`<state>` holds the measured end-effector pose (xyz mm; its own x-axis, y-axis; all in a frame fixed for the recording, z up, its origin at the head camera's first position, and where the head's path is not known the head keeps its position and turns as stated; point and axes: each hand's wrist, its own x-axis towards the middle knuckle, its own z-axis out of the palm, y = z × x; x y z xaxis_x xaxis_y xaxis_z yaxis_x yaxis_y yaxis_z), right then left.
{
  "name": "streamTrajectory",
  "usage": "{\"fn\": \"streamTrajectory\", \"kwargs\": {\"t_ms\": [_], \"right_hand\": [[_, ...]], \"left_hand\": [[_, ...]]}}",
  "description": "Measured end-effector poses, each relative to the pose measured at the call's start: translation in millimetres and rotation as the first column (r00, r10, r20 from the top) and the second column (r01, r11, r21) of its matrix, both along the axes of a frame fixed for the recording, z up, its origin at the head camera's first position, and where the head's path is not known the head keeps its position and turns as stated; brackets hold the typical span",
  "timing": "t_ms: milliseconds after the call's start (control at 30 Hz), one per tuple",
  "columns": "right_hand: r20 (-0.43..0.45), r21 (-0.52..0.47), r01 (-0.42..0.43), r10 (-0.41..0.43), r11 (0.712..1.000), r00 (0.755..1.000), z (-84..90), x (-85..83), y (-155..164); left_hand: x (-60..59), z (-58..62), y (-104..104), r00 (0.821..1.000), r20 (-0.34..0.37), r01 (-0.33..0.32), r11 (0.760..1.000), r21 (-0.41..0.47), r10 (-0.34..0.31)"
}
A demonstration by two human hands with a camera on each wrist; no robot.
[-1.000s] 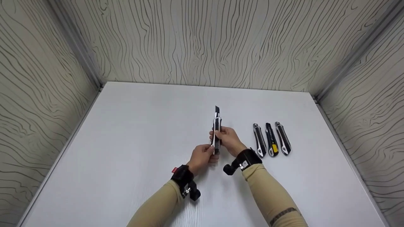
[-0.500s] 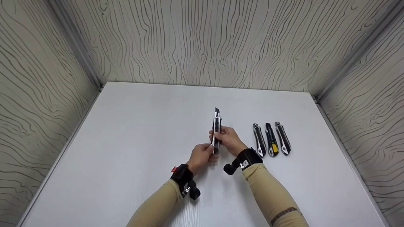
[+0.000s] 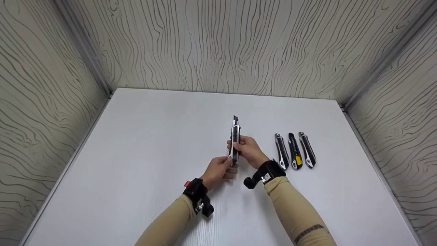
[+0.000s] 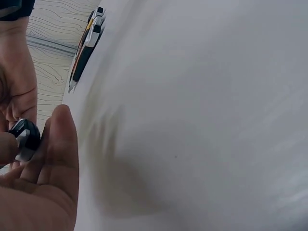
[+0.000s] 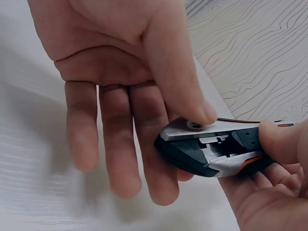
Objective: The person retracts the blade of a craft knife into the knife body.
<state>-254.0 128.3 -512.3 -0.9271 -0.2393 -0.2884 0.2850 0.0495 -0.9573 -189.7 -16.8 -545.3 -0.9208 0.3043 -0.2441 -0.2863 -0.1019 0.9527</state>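
The right hand [image 3: 248, 150] held a black and silver utility knife [image 3: 235, 140] above the middle of the white worktop [image 3: 136, 153], its blade end pointing to 12 o'clock. In the right wrist view the thumb pressed on the silver top of the knife body [image 5: 216, 149], and the other fingers lay behind it, so the grip was closed around the knife only partly in sight. The left hand [image 3: 220, 169] met the lower end of the knife at 6 o'clock; its fingers seemed to pinch that end, but the left wrist view showed only a small dark part [image 4: 24, 137] between blurred fingers. At 3 o'clock three other knives [image 3: 295, 151] lay side by side on the worktop, well apart from the hands. The short blade tip was too small to describe.
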Motion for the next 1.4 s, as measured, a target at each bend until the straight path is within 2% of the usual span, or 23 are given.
{"fn": "streamTrajectory", "kwargs": {"t_ms": [267,633,967,1400], "right_hand": [[-0.011,-0.08,-0.026,0.025,0.997,1.0,0.6,1.3,2.0],[0.036,-0.127,0.03,-0.025,0.991,0.999,0.4,3.6,-1.8],[0.026,-0.104,0.058,-0.056,0.993,0.998,-1.3,3.7,-3.0],[0.015,-0.072,0.027,-0.026,0.997,1.0,0.4,4.0,0.6]], "left_hand": [[1.0,-0.9,2.5,0.998,-0.043,-0.045,0.998,0.046,0.047],[-1.2,-0.5,4.4,0.996,-0.055,-0.07,0.998,0.0,0.07],[-1.3,1.6,5.9,0.996,-0.045,-0.078,0.997,-0.021,0.077],[-1.1,2.4,8.1,0.995,-0.055,-0.092,0.993,-0.073,0.088]]}}
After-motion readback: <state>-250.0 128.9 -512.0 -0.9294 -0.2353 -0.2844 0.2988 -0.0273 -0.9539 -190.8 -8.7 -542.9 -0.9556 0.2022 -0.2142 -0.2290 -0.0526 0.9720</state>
